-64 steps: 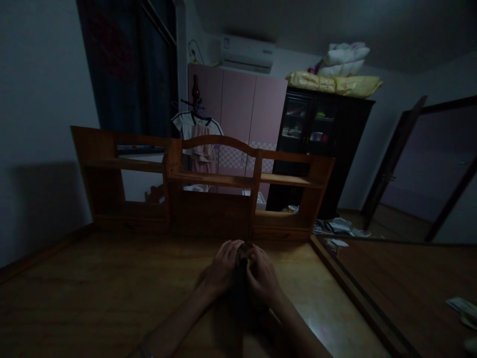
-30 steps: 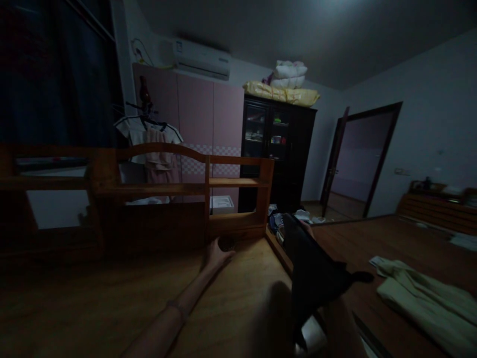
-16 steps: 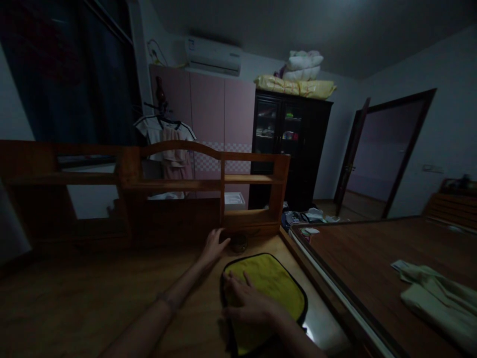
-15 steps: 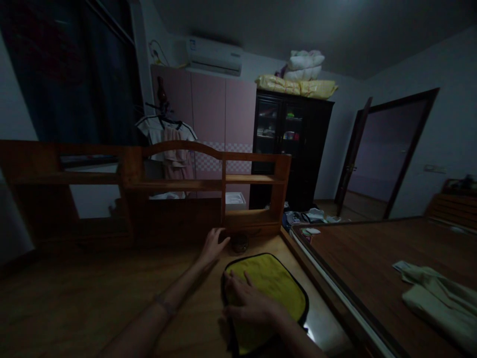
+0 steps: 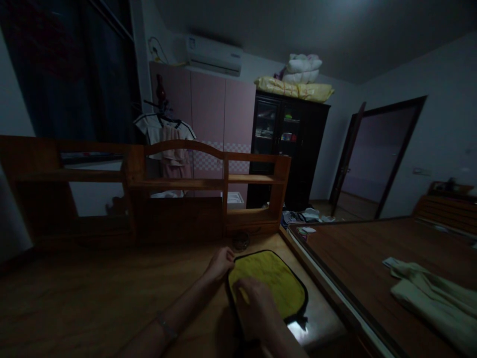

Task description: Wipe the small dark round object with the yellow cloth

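Observation:
A yellow cloth with a dark border (image 5: 274, 281) lies spread flat on the wooden desk top (image 5: 112, 293). My left hand (image 5: 221, 262) rests at the cloth's near left corner with its fingers curled onto the edge. Lower down, my right hand (image 5: 255, 303) lies on the left part of the cloth, fingers bent and pressed down on it. A small dark round object (image 5: 241, 240) sits on the desk just beyond the cloth, at the foot of the wooden shelf unit (image 5: 223, 191).
The room is dim. The shelf unit lines the desk's far edge. To the right stands a second wooden surface (image 5: 372, 258) with a pale folded garment (image 5: 428, 293). Behind are a pink wardrobe, a dark glass cabinet and an open door.
My left hand has drawn back from the small round object to the cloth's corner. My right hand, which swung the cloth in from the right and spread it, has slid nearer on it.

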`<act>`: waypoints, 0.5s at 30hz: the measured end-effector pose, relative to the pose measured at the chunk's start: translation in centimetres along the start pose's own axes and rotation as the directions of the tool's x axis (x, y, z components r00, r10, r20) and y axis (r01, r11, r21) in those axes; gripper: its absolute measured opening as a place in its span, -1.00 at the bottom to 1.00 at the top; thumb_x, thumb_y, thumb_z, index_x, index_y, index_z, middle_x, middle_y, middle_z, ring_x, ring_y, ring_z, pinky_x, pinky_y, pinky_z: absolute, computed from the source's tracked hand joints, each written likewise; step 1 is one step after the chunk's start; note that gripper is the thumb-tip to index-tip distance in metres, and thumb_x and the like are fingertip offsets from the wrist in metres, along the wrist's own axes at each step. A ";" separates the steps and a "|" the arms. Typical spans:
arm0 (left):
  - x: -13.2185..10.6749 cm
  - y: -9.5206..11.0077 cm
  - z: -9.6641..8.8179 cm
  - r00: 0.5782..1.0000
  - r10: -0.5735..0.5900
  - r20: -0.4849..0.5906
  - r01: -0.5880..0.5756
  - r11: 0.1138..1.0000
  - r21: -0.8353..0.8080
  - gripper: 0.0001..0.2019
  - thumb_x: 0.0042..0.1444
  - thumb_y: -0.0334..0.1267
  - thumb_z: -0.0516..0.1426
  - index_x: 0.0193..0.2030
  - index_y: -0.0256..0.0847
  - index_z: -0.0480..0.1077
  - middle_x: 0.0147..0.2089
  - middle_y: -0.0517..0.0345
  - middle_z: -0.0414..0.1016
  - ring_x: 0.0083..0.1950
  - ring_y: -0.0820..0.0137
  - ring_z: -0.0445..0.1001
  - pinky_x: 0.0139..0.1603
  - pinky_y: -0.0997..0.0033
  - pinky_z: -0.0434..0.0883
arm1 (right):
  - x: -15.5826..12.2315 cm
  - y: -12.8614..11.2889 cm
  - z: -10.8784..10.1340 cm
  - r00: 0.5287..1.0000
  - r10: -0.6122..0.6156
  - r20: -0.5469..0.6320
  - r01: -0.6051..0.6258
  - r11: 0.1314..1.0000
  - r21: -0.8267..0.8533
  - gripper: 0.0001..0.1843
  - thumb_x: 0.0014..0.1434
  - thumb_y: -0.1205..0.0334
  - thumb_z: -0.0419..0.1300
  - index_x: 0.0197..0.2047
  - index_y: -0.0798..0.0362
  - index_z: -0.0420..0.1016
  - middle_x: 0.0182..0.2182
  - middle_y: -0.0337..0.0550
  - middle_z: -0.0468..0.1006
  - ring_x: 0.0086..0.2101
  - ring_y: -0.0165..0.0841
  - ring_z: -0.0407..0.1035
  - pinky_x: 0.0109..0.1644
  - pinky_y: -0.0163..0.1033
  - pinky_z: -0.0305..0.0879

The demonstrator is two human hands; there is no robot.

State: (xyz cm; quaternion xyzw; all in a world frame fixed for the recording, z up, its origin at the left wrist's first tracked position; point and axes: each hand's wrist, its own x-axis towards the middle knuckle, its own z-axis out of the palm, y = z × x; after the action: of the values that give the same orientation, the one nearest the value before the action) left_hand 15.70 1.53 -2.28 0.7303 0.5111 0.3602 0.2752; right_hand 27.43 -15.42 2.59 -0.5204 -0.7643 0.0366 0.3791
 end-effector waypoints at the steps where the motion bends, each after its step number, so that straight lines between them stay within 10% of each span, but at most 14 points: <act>1: 0.1 0.4 -0.2 1.000 -0.004 -0.004 0.004 1.000 0.004 -0.78 -0.20 -0.44 0.24 -0.33 -0.20 0.45 -0.38 0.17 0.52 -0.30 0.33 0.50 -0.31 0.45 0.36 | -0.2 -0.5 -1.2 0.999 0.029 -0.042 -0.028 0.999 0.016 -0.82 0.20 0.41 0.06 -0.27 0.03 0.46 -0.37 -0.16 0.56 -0.34 -0.31 0.45 -0.23 -0.26 0.33; 8: -0.4 3.4 -2.1 0.999 0.051 0.002 -0.051 0.997 0.058 -0.72 -0.10 -0.39 0.19 -0.17 -0.16 0.41 -0.18 0.09 0.48 -0.05 0.24 0.42 -0.03 0.33 0.32 | -1.6 -5.0 -11.4 0.938 -0.073 -0.339 0.105 0.992 0.077 -0.83 0.25 0.32 0.08 -0.37 0.01 0.41 -0.43 -0.20 0.55 -0.28 -0.33 0.47 -0.05 -0.21 0.34; 12: -5.1 5.0 -2.5 0.983 0.169 0.065 -0.174 0.982 0.080 -0.73 -0.05 -0.32 0.20 -0.14 -0.13 0.43 -0.02 0.01 0.41 0.09 0.16 0.31 0.11 0.24 0.25 | -2.8 -7.5 -16.0 0.860 -0.102 -0.500 0.096 0.995 -0.038 -0.85 0.25 0.29 0.06 -0.20 -0.02 0.46 -0.41 -0.18 0.59 -0.18 -0.25 0.50 -0.08 -0.16 0.40; 15: -10.3 5.8 -2.9 0.875 0.415 0.249 -0.453 0.883 0.121 -0.73 0.04 -0.26 0.17 -0.07 -0.09 0.42 0.01 0.00 0.38 0.07 0.15 0.28 0.11 0.14 0.26 | -4.1 -8.9 -18.5 0.750 -0.177 -0.638 0.056 0.977 -0.206 -0.79 0.24 0.27 0.07 -0.15 -0.10 0.51 -0.36 -0.15 0.61 -0.05 -0.16 0.46 -0.06 -0.07 0.42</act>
State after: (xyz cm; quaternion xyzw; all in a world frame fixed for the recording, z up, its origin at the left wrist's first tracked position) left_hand 14.32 -9.98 1.35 0.8825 0.3305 0.2849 0.1753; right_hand 32.69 -29.11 17.55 -0.4827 -0.6154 -0.2375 0.5761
